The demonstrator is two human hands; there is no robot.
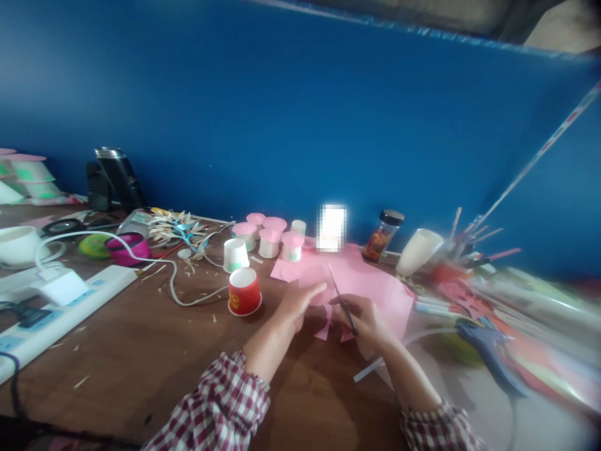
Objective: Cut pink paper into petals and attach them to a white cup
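Observation:
My right hand is closed around a pair of scissors with dark handles, its thin blades pointing up and away over pink paper. Opposite it, my left hand grips a pink paper piece, thumb on top; its other fingers are mostly hidden. Narrow pink strips hang below the piece, between both hands. Under and behind them lies a larger pink paper sheet. A red paper cup stands left of my left hand, with an upturned white paper cup behind it.
Several cups with pink paper discs stand at the back, near a lidded jar and a tilted white cup. A glue gun lies at right. At left are a power strip and a white cable.

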